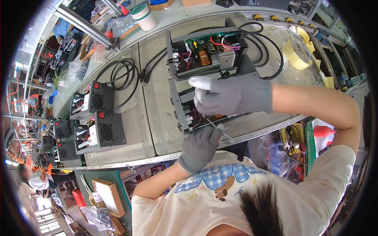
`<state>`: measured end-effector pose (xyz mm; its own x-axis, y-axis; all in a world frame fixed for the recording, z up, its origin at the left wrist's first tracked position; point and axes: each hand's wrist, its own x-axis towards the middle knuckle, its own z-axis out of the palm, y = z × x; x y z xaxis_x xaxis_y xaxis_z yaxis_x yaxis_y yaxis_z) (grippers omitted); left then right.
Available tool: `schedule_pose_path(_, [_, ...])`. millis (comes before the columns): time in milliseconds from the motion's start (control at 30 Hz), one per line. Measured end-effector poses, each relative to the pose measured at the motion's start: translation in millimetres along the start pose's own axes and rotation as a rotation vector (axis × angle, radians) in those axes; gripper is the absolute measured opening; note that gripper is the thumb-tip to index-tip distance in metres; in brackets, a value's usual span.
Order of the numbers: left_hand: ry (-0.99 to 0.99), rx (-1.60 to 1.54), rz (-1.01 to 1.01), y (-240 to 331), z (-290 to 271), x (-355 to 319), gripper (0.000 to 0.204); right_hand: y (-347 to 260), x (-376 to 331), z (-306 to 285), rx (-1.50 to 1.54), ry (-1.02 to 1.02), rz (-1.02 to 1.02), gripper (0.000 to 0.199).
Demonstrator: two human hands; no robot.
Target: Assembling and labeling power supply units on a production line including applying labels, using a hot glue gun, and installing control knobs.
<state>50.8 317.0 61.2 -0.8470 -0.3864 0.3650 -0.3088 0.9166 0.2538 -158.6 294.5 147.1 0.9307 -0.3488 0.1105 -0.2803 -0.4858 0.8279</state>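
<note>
My left hand (200, 148), in a grey glove with pale fingertips, is at the bench's near edge. It pinches a thin whitish strip (225, 134) that looks like a cable tie, beside the nearer open power unit (179, 111). Over that black-cased unit hangs my right hand (233, 94), gloved the same, with fingers curled together; whatever they hold is hidden. The right hand and forearm cover much of the casing, though some wires show below. Just beyond stands a second open unit (204, 51), showing a copper coil, a green board and coloured wires.
Several black units with perforated sides (106, 131) stand at the left of the bench (136, 129), with coiled black cables (124, 70) behind them. A white tub (144, 17) sits at the back. Yellow tape (294, 57) lies at the right. A person (39, 179) is far left.
</note>
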Motion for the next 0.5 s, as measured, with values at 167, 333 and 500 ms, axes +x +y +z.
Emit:
schedule_pose_path(167, [-0.006, 0.019, -0.023, -1.0, 3.1, -13.2, 0.031, -16.6, 11.2, 10.4, 0.121, 0.097, 0.095, 0.007])
schedule_pose_path(333, [0.118, -0.032, -0.038, -9.8, 2.4, -17.2, 0.031, -16.0, 21.0, 10.0, 0.083, 0.152, 0.041, 0.004])
schedule_pose_path(500, [0.175, -0.606, -0.220, -18.0, -2.8, -10.3, 0.014, -3.3, 12.3, -10.5, 0.420, -0.220, 0.038, 0.011])
